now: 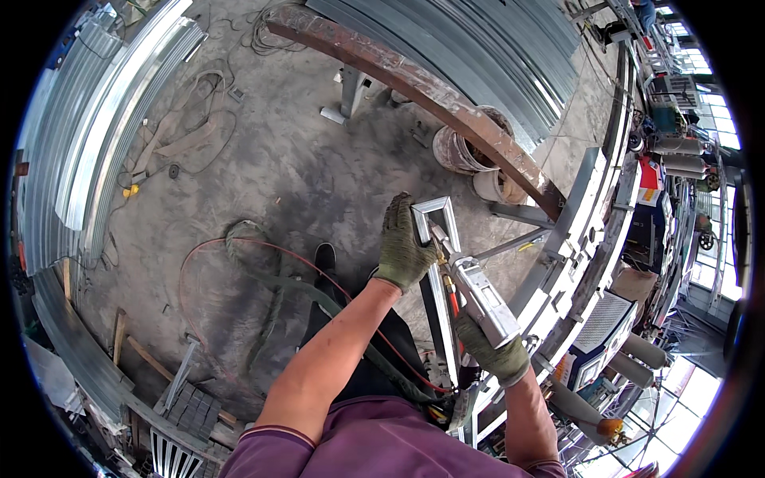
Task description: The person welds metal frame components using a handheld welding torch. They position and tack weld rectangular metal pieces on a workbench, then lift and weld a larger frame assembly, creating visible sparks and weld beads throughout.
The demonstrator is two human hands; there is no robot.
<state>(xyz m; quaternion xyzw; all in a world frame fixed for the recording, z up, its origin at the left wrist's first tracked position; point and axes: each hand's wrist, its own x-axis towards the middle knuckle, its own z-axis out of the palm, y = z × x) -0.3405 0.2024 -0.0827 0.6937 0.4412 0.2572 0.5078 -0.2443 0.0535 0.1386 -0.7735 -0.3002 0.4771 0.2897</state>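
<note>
A narrow silver metal frame [449, 212] stands in front of me, its long sides running back toward my body. Against its left side is my gloved left hand [405, 248], fingers together along the bar and thumb near the inner edge. In my gloved right hand [496, 349] is a silver, box-shaped welding gun [483, 301], gripped from below at its rear. Its thin front end points into the frame, close to my left thumb. Brass and red fittings show beside the gun body. My right fingers are partly hidden under it.
A long rusty steel beam [414, 84] crosses ahead, with stained buckets [456, 151] beside it. A red hose [190, 259] and a green sleeved hose [319, 296] loop over the floor. Metal profiles [103, 131] are stacked left. A long steel rail [586, 215] runs along my right.
</note>
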